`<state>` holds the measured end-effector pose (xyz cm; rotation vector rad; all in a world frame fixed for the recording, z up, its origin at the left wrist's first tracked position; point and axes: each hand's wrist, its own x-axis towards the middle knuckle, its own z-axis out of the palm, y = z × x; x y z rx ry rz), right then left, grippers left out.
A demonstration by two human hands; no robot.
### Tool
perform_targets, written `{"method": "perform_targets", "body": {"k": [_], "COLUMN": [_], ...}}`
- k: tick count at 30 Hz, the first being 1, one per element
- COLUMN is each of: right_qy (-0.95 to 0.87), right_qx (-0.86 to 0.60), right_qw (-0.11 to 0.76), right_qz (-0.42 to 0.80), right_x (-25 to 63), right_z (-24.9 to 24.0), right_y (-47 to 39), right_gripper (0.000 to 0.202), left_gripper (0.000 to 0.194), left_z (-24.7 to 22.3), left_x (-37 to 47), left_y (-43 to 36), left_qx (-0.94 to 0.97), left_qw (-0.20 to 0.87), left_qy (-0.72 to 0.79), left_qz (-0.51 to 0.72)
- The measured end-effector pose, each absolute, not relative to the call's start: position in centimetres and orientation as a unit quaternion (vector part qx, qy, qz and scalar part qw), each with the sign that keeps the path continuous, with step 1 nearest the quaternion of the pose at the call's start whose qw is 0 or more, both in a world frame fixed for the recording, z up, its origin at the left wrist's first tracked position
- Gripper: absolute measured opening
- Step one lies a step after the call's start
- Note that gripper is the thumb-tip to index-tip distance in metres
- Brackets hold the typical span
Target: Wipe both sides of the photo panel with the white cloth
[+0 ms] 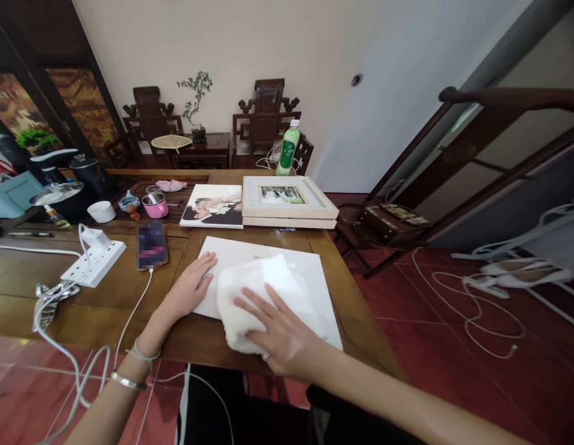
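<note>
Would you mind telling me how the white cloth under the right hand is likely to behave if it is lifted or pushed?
The white cloth bunches in soft folds, so it is probably floppy and light. Pressed by the right hand, it would likely slide easily over the smooth white panel, which the left hand steadies.

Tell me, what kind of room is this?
Probably a home living or tea room: carved wooden chairs flank a small potted tree by the wall, and the wooden table holds a kettle and framed photos.

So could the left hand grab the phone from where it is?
Probably yes. The left hand lies flat on the white board's edge, and the phone sits just beyond it on the table, with nothing between them.
</note>
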<state>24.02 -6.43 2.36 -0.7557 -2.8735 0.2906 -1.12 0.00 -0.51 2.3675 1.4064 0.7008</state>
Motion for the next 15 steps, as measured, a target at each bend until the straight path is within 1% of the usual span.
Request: {"method": "perform_targets", "body": {"k": [3, 7, 11, 15], "right_qy": [-0.952, -0.934, -0.929, -0.922], "right_qx": [-0.278, -0.330, -0.357, -0.376], "right_qw": [0.069, 0.088, 0.069, 0.062], "right_qz": [0.103, 0.100, 0.076, 0.067], "right_x": [24.4, 24.5, 23.4, 22.3], "right_z": [2.5, 3.0, 3.8, 4.9], "right_y": [-4.7, -1.5, 2.2, 5.5], "right_gripper": [0.047, 0.051, 0.049, 0.043], "left_gripper": [0.043, 0.043, 0.045, 0.046], "left_z": [-0.7, -0.8, -0.6, -0.3], "left_x": [-0.7, -0.6, -0.8, -0.9], "left_y": [0.2, 0.4, 0.4, 0.4], "left_qx": [0.819, 0.820, 0.827, 0.826], "left_qw": [0.133, 0.124, 0.132, 0.135], "left_qy": [0.503, 0.508, 0.501, 0.505], "left_qz": [0.244, 0.235, 0.219, 0.212]}}
